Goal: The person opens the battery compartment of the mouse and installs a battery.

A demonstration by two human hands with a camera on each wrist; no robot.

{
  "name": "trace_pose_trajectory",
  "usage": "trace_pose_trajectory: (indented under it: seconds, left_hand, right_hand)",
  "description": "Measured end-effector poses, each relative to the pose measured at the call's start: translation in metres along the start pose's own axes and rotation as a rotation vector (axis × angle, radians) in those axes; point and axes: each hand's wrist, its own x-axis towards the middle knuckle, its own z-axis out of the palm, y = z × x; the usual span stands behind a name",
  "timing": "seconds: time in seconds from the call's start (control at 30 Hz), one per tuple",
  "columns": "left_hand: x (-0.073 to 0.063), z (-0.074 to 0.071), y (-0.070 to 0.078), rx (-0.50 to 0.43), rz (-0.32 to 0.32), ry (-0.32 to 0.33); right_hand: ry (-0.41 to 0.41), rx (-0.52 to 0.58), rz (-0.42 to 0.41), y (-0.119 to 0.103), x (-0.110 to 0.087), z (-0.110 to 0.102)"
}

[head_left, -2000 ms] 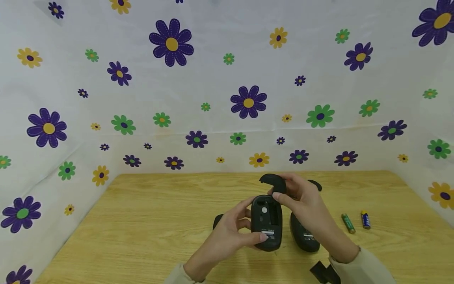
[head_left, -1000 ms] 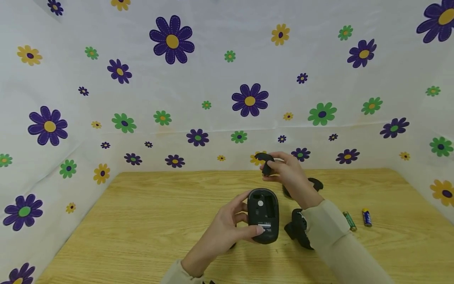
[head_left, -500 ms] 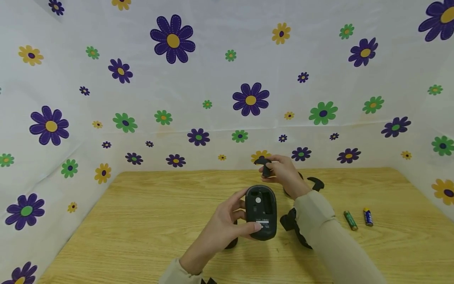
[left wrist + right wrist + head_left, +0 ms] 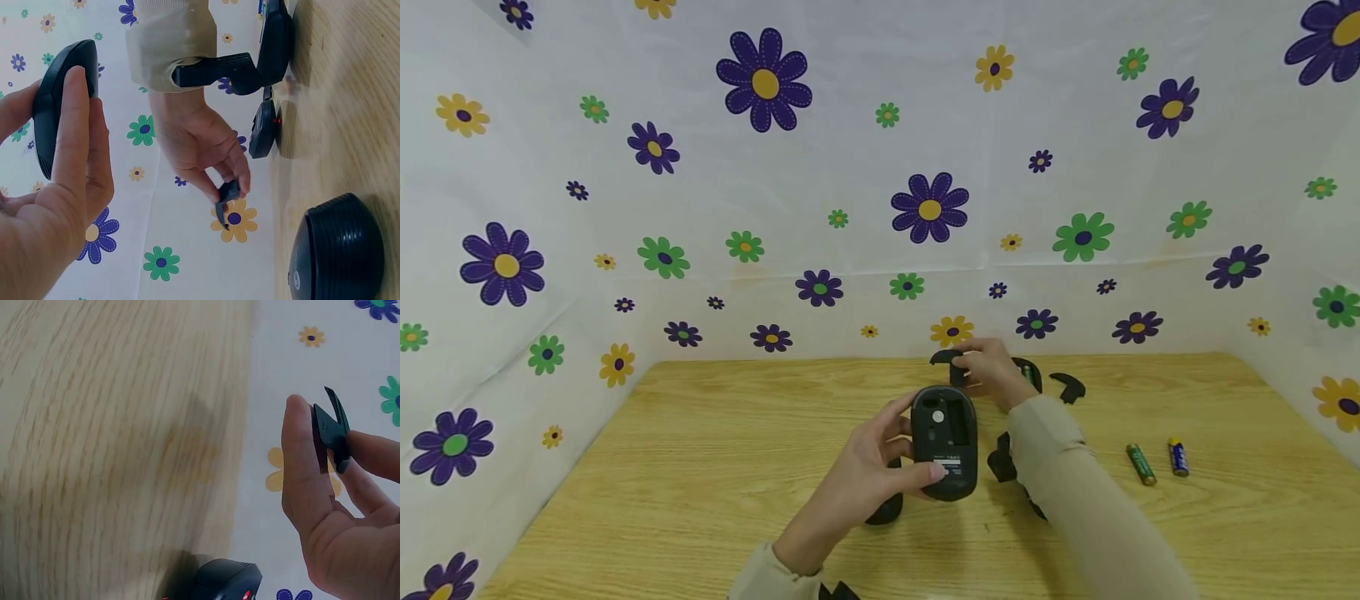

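In the head view my left hand (image 4: pixel 868 479) grips a black computer mouse (image 4: pixel 945 442), its underside facing up toward me and its battery slot uncovered, with no battery showing in it. The thumb lies across the label end while the fingers support the far side. Beyond it, near the table's back edge, my right hand (image 4: pixel 992 371) pinches a curved black battery cover (image 4: pixel 945 357). The right wrist view shows that cover (image 4: pixel 330 431) between thumb and fingers, above the tabletop.
Behind the right hand lies another mouse (image 4: pixel 1036 375) with a green battery inside, beside a loose cover (image 4: pixel 1069 387). A green battery (image 4: pixel 1141 464) and a blue battery (image 4: pixel 1178 457) lie at right. Another mouse (image 4: pixel 886 508) sits below the left hand; one more is partly hidden by the right sleeve.
My right hand has taken the battery cover away from the mouse toward the back, then lowered it slightly. My left hand still holds the mouse, which has shifted a little left.
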Motion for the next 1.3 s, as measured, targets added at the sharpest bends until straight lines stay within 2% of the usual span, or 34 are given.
trace_pose_trajectory:
  seconds: [0.23, 0.5, 0.67, 1.03, 1.3]
  left_hand:
    - [-0.001, -0.002, 0.001, 0.005, 0.014, 0.01]
    - [-0.001, -0.003, 0.003, 0.0, 0.009, 0.012]
    - [-0.001, -0.002, 0.003, 0.0, 0.012, 0.01]
    - [0.0, -0.003, 0.002, 0.005, 0.023, 0.004]
    - [-0.001, -0.003, 0.003, 0.0, 0.018, 0.009]
  right_hand:
    - [-0.016, -0.022, 0.047, 0.004, 0.005, 0.004]
    - [0.01, -0.123, 0.103, 0.019, 0.021, 0.008]
    - [0.027, -0.179, 0.11, 0.027, 0.028, 0.007]
    - [0.111, -0.234, 0.149, 0.032, 0.029, 0.007]
    - [0.113, -0.271, 0.125, 0.031, 0.029, 0.005]
